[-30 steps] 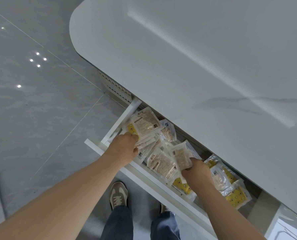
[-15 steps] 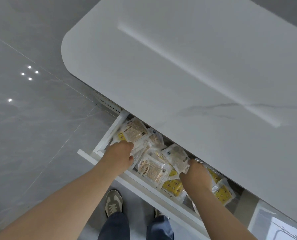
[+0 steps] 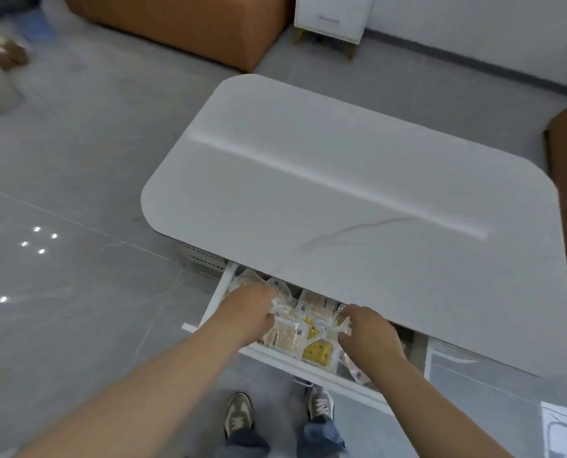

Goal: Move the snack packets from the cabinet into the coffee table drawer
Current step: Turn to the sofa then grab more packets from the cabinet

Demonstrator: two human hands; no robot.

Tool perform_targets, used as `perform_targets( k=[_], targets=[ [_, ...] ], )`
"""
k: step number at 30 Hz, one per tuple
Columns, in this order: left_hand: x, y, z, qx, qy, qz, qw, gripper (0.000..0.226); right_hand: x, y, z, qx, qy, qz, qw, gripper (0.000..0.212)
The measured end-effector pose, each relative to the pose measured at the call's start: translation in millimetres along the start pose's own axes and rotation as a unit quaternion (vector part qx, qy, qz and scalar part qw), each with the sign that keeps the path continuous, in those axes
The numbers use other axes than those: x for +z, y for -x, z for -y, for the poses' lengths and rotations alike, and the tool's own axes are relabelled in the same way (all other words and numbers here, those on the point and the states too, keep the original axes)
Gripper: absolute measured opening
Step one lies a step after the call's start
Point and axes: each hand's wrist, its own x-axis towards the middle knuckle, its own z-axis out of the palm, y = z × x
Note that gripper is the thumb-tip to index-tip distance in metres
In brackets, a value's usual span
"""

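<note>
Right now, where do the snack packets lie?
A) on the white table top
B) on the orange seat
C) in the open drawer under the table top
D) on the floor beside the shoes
C: the snack packets lie in the pulled-out drawer below the white table top.

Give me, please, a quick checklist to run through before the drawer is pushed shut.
1. Drawer open: ok; the drawer stands pulled out beneath the table top.
2. Packets inside: ok; the snack packets lie between its walls.
3. Left hand free of packets: not ok; the left hand rests on them, grip unclear.
4. Right hand free: not ok; the right hand touches the packets.
5. Pile low enough to clear the table top: cannot tell.
</note>
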Motion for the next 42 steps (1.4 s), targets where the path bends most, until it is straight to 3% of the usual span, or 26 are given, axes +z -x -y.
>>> perform_targets(
  k=[4,8,17,28,35,42],
  targets=[
    [-66,51,-43,0.058,-0.028,-0.024,0.998,0.015,-70,70,2,-0.007,-0.057,-0.056,0.997,0.042],
    [-131,94,-104,0.123,-0.057,-0.048,0.99,0.037,-149,140,-13,-0.058,-0.055,-0.114,0.99,0.045],
    [-236,174,-309,0.273,-0.105,-0.177,0.94,0.039,-294,303,-121,-0.049,-0.054,-0.287,0.955,0.04],
    [-216,277,-630,0.465,-0.08,-0.259,0.843,0.038,-395,531,-336,0.029,-0.022,-0.456,0.889,0.041],
    [-197,286,-739,0.52,-0.08,-0.266,0.808,0.04,-426,578,-423,0.063,-0.022,-0.516,0.854,0.038],
    [-195,240,-820,0.534,-0.063,-0.27,0.799,0.038,-464,570,-494,0.084,-0.014,-0.532,0.842,0.033]
  ],
)
